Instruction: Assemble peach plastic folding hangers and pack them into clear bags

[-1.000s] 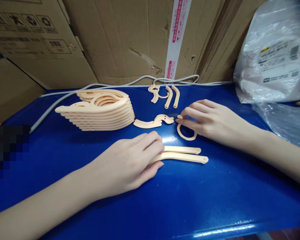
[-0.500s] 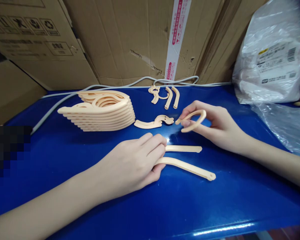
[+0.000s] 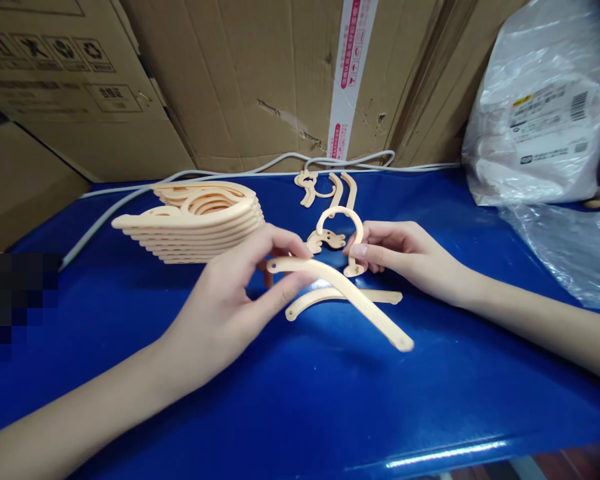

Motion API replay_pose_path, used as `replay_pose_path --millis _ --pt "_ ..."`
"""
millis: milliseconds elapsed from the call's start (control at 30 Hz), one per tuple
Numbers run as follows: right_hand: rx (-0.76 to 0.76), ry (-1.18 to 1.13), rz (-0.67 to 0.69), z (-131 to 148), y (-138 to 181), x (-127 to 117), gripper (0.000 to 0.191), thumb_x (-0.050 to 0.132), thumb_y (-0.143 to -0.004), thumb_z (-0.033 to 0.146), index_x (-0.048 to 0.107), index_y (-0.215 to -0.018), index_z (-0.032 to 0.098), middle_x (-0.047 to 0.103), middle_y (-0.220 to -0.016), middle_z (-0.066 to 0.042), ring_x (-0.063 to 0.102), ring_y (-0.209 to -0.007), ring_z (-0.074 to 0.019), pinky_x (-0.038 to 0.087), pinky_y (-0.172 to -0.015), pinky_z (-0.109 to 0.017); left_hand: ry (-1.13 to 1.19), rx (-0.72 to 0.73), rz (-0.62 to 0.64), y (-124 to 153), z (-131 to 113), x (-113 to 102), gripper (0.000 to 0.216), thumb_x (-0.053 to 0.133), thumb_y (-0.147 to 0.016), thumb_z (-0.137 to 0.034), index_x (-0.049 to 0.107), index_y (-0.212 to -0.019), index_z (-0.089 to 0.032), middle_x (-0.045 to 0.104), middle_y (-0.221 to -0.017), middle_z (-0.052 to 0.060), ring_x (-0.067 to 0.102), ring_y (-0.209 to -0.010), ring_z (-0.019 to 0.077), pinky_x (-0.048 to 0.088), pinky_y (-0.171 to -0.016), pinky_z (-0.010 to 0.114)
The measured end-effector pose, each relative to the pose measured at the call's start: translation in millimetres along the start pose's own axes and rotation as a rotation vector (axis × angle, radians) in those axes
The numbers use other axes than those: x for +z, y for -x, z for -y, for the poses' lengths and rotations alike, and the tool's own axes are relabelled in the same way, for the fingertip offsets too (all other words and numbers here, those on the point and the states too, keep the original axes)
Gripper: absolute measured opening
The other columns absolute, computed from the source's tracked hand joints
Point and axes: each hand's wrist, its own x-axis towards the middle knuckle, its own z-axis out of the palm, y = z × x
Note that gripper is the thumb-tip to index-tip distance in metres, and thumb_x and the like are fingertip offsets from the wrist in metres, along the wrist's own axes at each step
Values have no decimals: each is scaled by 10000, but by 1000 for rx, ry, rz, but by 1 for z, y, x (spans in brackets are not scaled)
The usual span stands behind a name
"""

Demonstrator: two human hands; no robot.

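Between thumb and fingers, my left hand pinches a curved cream hanger arm, raised above the table with its long end pointing right and toward me. My right hand grips a cream hanger hook near its base, the round of the hook upward. The two pieces are close but apart. Under the held arm lies a second curved hanger arm, flat on the blue table. Behind the hook is a small cream piece with holes, partly hidden by my hands.
A stack of cream hangers stands at the left, its right end behind my left hand. Further back lie two short curved arms and another small hook assembly. A white cable runs before cardboard boxes; a plastic bag sits right.
My left hand has lifted one hanger arm off the table and turned it. My right hand has moved left and turned the hook upright.
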Motion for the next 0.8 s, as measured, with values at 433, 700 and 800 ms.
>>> replay_pose_path --millis 433,700,800 --pt "35 56 28 -1 -1 -2 260 703 -913 424 703 -852 171 707 -814 -23 582 -729 -130 450 -661 -260 757 -451 -129 -12 -9 -14 104 675 -923 -312 755 -936 -246 676 -962 -6 623 -972 128 540 -852 154" --pt "30 60 16 1 -2 -3 289 743 -870 475 742 -839 187 729 -820 -34 586 -723 -150 459 -676 -288 546 -448 72 -12 -6 -13 301 435 -1051 -427 534 -848 -228 518 -658 -33 439 -492 89 380 -412 198" --pt "35 63 18 1 -2 -4 239 741 -875 425 767 -843 189 728 -817 -29 592 -714 -145 460 -676 -286 298 -372 138 -6 -1 -7 301 420 -1036 -470 490 -860 -237 447 -610 -56 368 -470 95 310 -407 223"
